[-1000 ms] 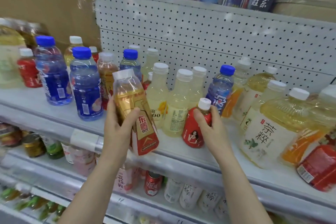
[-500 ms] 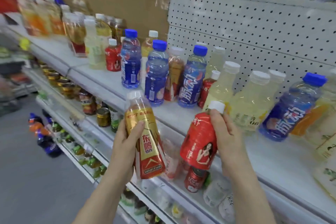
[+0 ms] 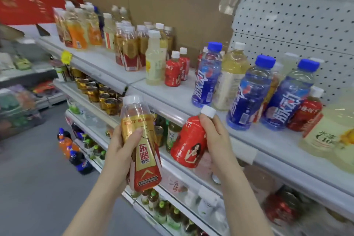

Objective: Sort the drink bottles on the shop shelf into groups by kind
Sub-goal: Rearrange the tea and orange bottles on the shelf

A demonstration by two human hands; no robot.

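Fingers: my left hand [image 3: 118, 151] clamps gold Dongpeng bottle [image 3: 141, 145]; right hand [image 3: 214, 136] clamps red bottle [image 3: 188, 143]
Undone: both unshelved; mixed bottles [image 3: 247, 92] at 2 o'clock

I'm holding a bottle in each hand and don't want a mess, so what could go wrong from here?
The right hand grips the red bottle tilted, off the shelf, so it might slip. The gold bottles on the shelf stand tightly packed near the edge; pushing in the gold bottle held by the left hand could topple one.

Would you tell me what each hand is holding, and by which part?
The left hand grips the gold-and-red bottle round its middle; the right hand grips the small red bottle by its upper body.
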